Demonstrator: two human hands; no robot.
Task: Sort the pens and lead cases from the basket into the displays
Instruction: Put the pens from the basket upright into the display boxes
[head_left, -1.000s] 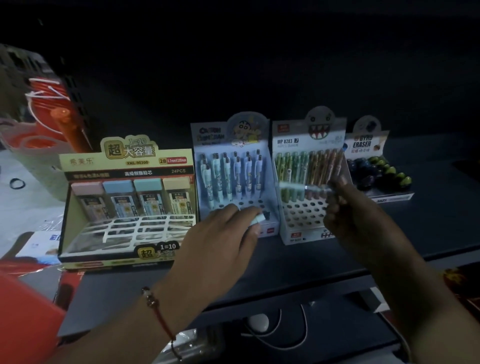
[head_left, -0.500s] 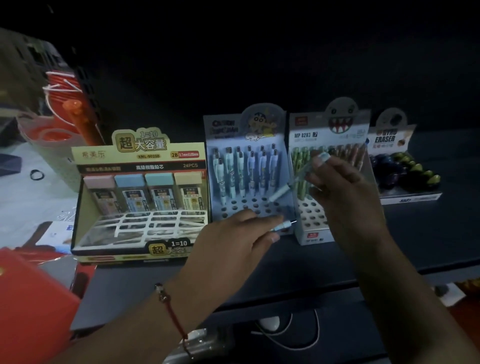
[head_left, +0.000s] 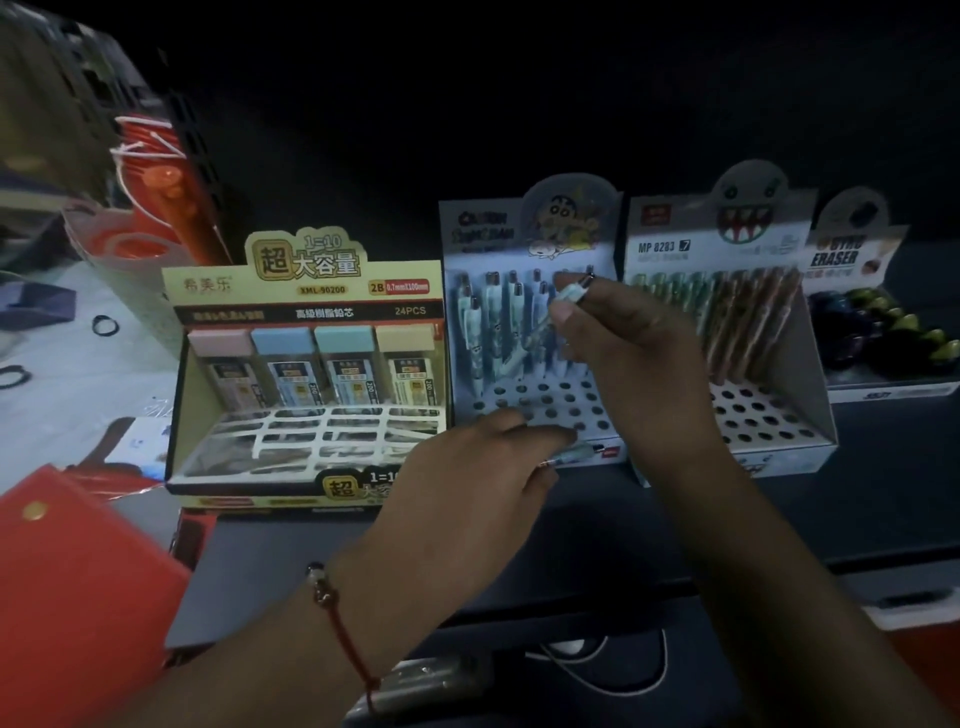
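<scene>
Far left of the frame, a red folder (head_left: 78, 587) fills the lower corner, and above it, upper left, a pale basket (head_left: 111, 244) sits with something orange-red inside, well away from both hands. Moving right, the yellow lead-case display (head_left: 306, 364) stands with four cases lined up along its back row and a white grid of unfilled slots in front.

Centre frame now: the left hand (head_left: 467, 483) hovers low before the blue cartoon pen display (head_left: 530, 338), fingers curled round a second pen (head_left: 569, 454) whose pale tip pokes out to the right, lying almost flat along the display's front edge. Just above it, the right hand (head_left: 623, 338) is up in front of that same display, thumb and forefinger pinched on a pale blue pen (head_left: 550, 322). This pen tilts steeply, clip end up at the fingertips, barrel slanting down and to the left toward the display's holes (head_left: 545, 400).

That slant is what counts: the free holes lie directly under the pen's lower end, between the two hands, and the right hand is the nearer one. I'd say it needs tipping upright before it drops in.

Further right, the shark-face pen display (head_left: 727, 332) holds green and brown pens, and the eraser box (head_left: 872, 332) sits at the frame's right edge.
</scene>
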